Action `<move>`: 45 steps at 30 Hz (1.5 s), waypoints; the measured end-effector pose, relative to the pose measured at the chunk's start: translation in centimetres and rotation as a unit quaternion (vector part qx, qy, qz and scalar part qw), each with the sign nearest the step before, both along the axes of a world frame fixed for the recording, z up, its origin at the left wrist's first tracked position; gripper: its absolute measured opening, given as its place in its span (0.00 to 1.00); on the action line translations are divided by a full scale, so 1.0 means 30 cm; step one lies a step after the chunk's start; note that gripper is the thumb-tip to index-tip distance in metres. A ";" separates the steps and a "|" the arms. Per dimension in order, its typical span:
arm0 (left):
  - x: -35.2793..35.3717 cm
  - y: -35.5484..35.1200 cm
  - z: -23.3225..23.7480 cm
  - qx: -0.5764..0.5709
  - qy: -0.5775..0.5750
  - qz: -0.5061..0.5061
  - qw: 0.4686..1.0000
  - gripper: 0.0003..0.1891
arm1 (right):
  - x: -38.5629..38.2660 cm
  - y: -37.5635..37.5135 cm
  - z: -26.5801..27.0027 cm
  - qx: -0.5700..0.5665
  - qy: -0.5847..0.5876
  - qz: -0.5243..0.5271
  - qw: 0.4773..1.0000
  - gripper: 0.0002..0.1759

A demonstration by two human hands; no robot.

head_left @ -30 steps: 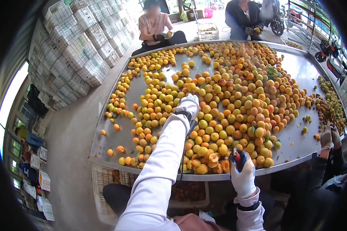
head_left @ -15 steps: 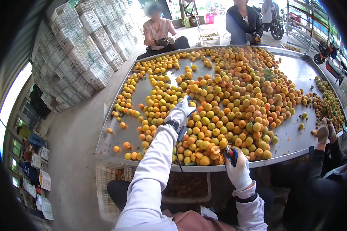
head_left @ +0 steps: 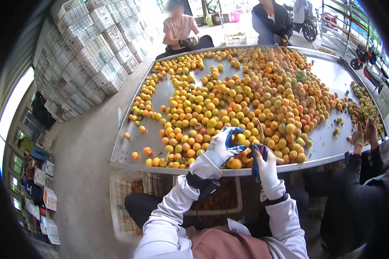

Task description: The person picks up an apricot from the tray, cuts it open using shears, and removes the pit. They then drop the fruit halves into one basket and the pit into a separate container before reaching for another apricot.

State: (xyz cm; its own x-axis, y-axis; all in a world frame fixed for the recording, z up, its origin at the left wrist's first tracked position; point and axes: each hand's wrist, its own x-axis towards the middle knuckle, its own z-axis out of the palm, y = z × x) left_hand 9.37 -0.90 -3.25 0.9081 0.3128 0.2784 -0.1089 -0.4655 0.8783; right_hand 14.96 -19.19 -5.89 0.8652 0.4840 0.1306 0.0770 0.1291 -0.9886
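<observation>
White gloves with blue palms cover both hands. My left hand (head_left: 224, 146) curls its thumb and fingers round a yellow apricot (head_left: 240, 139) above the near edge of the metal table (head_left: 127, 159). Close on its right, my right hand (head_left: 266, 166) grips a cutting tool (head_left: 261, 149) with a red-and-dark handle; a thin curved piece of it points upward. Glove fingers hide most of the handle. Beneath the hands, at the table edge, lie cut-looking orange apricots (head_left: 236, 163). A large heap of apricots (head_left: 229, 95) spreads over the table beyond.
Under the table edge stand white crates (head_left: 125, 194) with fruit inside. Another person's hands (head_left: 363, 131) work at the right corner. Two people (head_left: 181, 34) sit across the table. Stacked white crates (head_left: 90, 52) rise at the left, and a scooter (head_left: 309, 32) stands at the back right.
My left hand has drawn back from the heap to the near edge and now holds an apricot beside the right hand. My right hand has risen slightly, still gripping the cutting tool.
</observation>
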 end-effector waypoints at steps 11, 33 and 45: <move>-0.345 -0.088 -0.008 -0.055 -0.031 -0.087 0.994 0.34 | -0.179 0.011 0.035 0.003 0.184 0.178 0.967 0.15; -0.864 -0.049 -0.319 -0.591 -0.031 0.072 0.803 0.30 | -0.522 -0.032 -0.280 -0.254 -0.229 0.214 0.915 0.12; -0.910 -0.028 -0.351 -0.651 -0.099 0.033 0.752 0.27 | -0.596 0.054 -0.229 -0.261 -0.227 0.208 0.915 0.08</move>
